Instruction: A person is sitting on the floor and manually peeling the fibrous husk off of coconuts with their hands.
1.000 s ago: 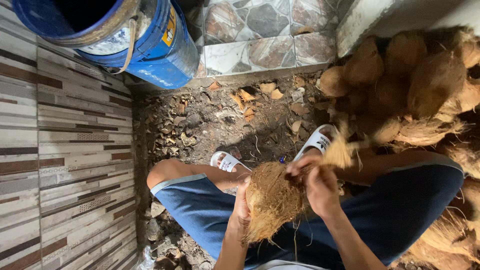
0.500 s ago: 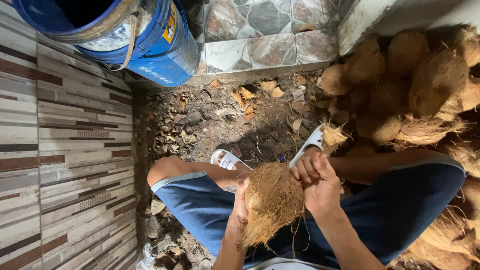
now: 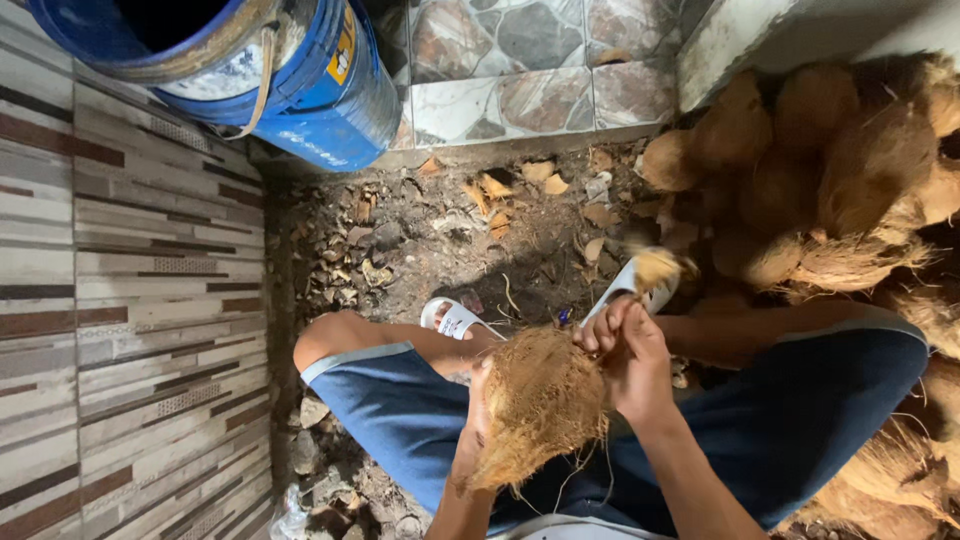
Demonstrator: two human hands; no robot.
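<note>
A fibrous brown coconut (image 3: 545,405) rests between my knees, over my blue shorts. My left hand (image 3: 478,400) cups its left side and holds it steady. At the coconut's upper right edge, my right hand (image 3: 625,355) is closed, its fingers pinching the husk fibres. A loose tuft of husk (image 3: 657,268), blurred, is just beyond my right hand, over my right white sandal (image 3: 615,295).
A pile of husked coconuts (image 3: 830,170) fills the right side. A blue bucket (image 3: 300,90) stands at the top left on striped tiles (image 3: 120,300). Dirt ground (image 3: 440,230) strewn with husk scraps lies ahead of my left sandal (image 3: 455,318).
My right hand pulled a tuft of husk off the coconut and let it go; the tuft now sits near the right sandal, and the hand is back on the coconut's fibres.
</note>
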